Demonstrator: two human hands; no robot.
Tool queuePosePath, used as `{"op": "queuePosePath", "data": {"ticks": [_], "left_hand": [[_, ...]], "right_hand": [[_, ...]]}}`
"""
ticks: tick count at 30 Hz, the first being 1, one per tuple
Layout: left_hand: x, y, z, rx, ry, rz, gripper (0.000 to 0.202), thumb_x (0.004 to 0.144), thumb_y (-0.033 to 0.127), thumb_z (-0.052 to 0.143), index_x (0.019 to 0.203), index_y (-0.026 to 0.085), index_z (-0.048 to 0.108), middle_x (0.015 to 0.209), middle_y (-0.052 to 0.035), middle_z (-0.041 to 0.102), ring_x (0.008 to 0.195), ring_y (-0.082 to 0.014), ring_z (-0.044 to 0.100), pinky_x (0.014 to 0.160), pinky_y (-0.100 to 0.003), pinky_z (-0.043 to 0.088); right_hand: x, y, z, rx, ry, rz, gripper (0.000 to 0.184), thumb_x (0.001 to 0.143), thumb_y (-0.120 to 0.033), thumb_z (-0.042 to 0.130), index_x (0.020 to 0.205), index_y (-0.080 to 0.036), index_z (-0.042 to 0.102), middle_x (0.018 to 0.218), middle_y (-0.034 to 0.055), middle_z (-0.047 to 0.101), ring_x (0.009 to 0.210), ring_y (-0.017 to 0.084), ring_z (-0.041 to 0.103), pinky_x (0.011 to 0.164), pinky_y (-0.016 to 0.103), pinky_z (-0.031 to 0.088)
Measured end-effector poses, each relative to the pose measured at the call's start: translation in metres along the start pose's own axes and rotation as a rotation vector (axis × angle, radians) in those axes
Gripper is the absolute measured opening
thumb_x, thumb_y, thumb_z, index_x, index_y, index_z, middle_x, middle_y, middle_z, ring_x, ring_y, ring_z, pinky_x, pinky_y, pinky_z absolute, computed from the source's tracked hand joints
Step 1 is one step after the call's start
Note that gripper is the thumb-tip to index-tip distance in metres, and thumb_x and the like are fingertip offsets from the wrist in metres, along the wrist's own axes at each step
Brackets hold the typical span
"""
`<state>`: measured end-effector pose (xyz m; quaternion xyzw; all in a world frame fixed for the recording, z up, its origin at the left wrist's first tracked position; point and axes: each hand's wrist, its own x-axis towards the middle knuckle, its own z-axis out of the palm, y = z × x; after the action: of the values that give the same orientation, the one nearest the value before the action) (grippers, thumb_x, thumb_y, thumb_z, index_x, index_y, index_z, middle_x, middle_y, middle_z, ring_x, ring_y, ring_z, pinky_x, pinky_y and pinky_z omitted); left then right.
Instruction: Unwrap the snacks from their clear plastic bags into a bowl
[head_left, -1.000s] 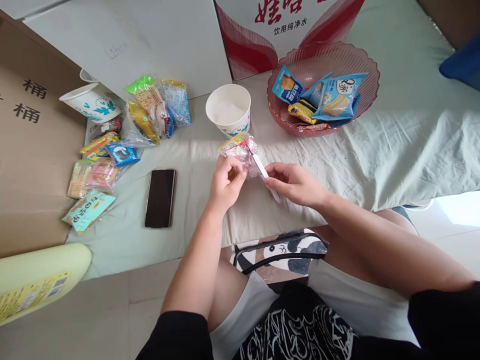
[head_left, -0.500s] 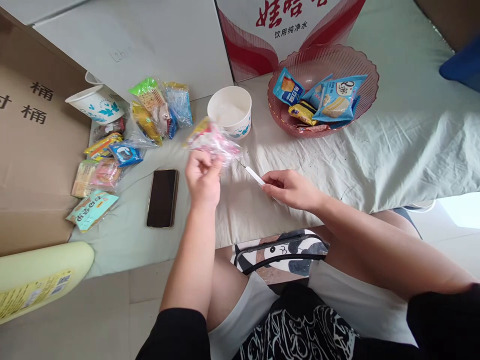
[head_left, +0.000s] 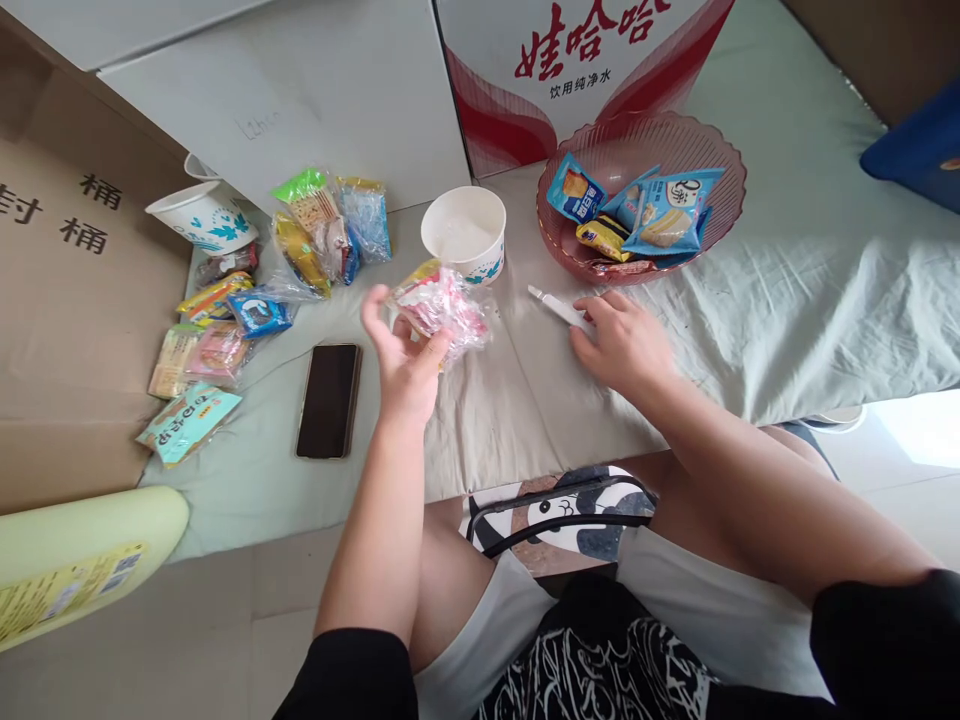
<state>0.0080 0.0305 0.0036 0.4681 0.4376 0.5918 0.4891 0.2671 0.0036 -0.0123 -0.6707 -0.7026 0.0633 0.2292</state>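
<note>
My left hand (head_left: 409,355) is closed on a crinkled clear plastic snack packet (head_left: 444,305) with pink, red and yellow print, held just in front of a white paper bowl (head_left: 465,235) with blue leaf print. To the right, low over the cloth, my right hand (head_left: 626,340) has its fingers on a slim white utility knife (head_left: 559,308). Its narrow tip points up and left, towards the bowl; the rear end is hidden under the fingers. Beyond that hand stands a pink ribbed clear basin (head_left: 720,215) with several blue and yellow snack packets (head_left: 671,215) inside.
Several wrapped snacks (head_left: 262,312) lie at the left by a tilted paper bowl (head_left: 206,220). A dark phone (head_left: 328,400) rests near the front edge of the cloth (head_left: 510,420). White boxes (head_left: 285,110) stand at the back, a brown carton (head_left: 67,330) at the left.
My right hand has moved right and drawn the knife away from the packet, down to the cloth. The left hand still holds the packet, its fingers a little more spread.
</note>
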Motion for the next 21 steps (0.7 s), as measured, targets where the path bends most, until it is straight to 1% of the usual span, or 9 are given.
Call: {"op": "queuePosePath", "data": {"ticks": [3, 6, 8, 10, 12, 15, 17, 19, 21], "left_hand": [[-0.003, -0.006, 0.006, 0.019, -0.018, -0.084, 0.066, 0.06, 0.05, 0.098, 0.104, 0.03, 0.053, 0.095, 0.0035, 0.063, 0.073, -0.0109, 0.063, 0.066, -0.023, 0.053], [-0.005, -0.009, 0.011, 0.069, 0.027, -0.113, 0.053, 0.064, 0.054, 0.092, 0.083, 0.023, 0.054, 0.075, 0.0054, 0.059, 0.066, -0.01, 0.059, 0.065, -0.022, 0.051], [-0.005, -0.009, 0.013, 0.088, 0.089, -0.117, 0.044, 0.073, 0.054, 0.085, 0.074, 0.021, 0.056, 0.07, 0.004, 0.059, 0.066, -0.0109, 0.059, 0.065, -0.022, 0.051], [-0.003, -0.008, 0.013, 0.074, 0.162, -0.171, 0.039, 0.078, 0.05, 0.079, 0.069, 0.02, 0.055, 0.066, 0.0031, 0.059, 0.062, -0.011, 0.058, 0.061, -0.023, 0.05], [-0.002, -0.006, 0.011, 0.029, 0.21, -0.314, 0.037, 0.078, 0.048, 0.076, 0.069, 0.021, 0.054, 0.065, 0.0026, 0.059, 0.059, -0.0114, 0.059, 0.056, -0.023, 0.05], [-0.001, -0.005, 0.007, -0.025, 0.185, -0.506, 0.032, 0.077, 0.048, 0.075, 0.077, 0.021, 0.056, 0.072, 0.0007, 0.065, 0.06, -0.0134, 0.064, 0.056, -0.025, 0.054], [-0.001, -0.004, 0.004, -0.026, 0.175, -0.468, 0.035, 0.077, 0.052, 0.074, 0.082, 0.022, 0.056, 0.077, 0.0, 0.067, 0.062, -0.0138, 0.065, 0.055, -0.025, 0.053], [0.0, -0.003, 0.001, -0.011, 0.178, -0.331, 0.042, 0.077, 0.06, 0.074, 0.089, 0.023, 0.058, 0.087, -0.0017, 0.07, 0.071, -0.0154, 0.069, 0.059, -0.025, 0.054], [0.001, -0.004, -0.004, 0.027, 0.145, -0.188, 0.05, 0.076, 0.066, 0.076, 0.098, 0.025, 0.06, 0.099, -0.0041, 0.072, 0.087, -0.0185, 0.073, 0.071, -0.027, 0.057]], "right_hand": [[-0.004, -0.009, 0.003, 0.056, 0.007, -0.136, 0.038, 0.092, -0.035, 0.058, 0.123, -0.018, 0.07, 0.111, 0.0175, 0.072, 0.105, 0.037, 0.062, 0.088, 0.052, 0.051], [-0.008, -0.018, 0.007, 0.27, -0.099, -0.307, 0.054, 0.092, -0.041, 0.061, 0.14, -0.017, 0.059, 0.13, 0.0192, 0.067, 0.118, 0.038, 0.06, 0.099, 0.055, 0.05], [-0.01, -0.022, 0.01, 0.365, -0.145, -0.383, 0.062, 0.091, -0.044, 0.064, 0.146, -0.019, 0.054, 0.14, 0.0194, 0.062, 0.128, 0.038, 0.058, 0.103, 0.054, 0.049], [-0.012, -0.025, 0.011, 0.415, -0.153, -0.443, 0.062, 0.091, -0.046, 0.066, 0.147, -0.021, 0.054, 0.146, 0.0189, 0.059, 0.133, 0.037, 0.057, 0.104, 0.053, 0.05], [-0.013, -0.025, 0.011, 0.465, -0.159, -0.511, 0.06, 0.093, -0.05, 0.064, 0.146, -0.023, 0.055, 0.147, 0.0183, 0.058, 0.133, 0.036, 0.057, 0.104, 0.052, 0.05], [-0.014, -0.026, 0.009, 0.52, -0.176, -0.576, 0.058, 0.094, -0.056, 0.062, 0.143, -0.026, 0.059, 0.147, 0.0166, 0.057, 0.131, 0.035, 0.059, 0.105, 0.053, 0.051], [-0.014, -0.027, 0.009, 0.523, -0.187, -0.565, 0.045, 0.095, -0.049, 0.062, 0.134, -0.026, 0.065, 0.144, 0.0152, 0.059, 0.127, 0.033, 0.061, 0.105, 0.052, 0.052], [-0.014, -0.028, 0.009, 0.5, -0.173, -0.51, 0.029, 0.095, -0.036, 0.062, 0.12, -0.025, 0.072, 0.137, 0.0143, 0.063, 0.121, 0.03, 0.064, 0.103, 0.048, 0.054], [-0.014, -0.028, 0.009, 0.47, -0.157, -0.437, 0.021, 0.093, -0.026, 0.061, 0.109, -0.023, 0.074, 0.127, 0.0132, 0.067, 0.113, 0.028, 0.067, 0.099, 0.044, 0.055]]}}
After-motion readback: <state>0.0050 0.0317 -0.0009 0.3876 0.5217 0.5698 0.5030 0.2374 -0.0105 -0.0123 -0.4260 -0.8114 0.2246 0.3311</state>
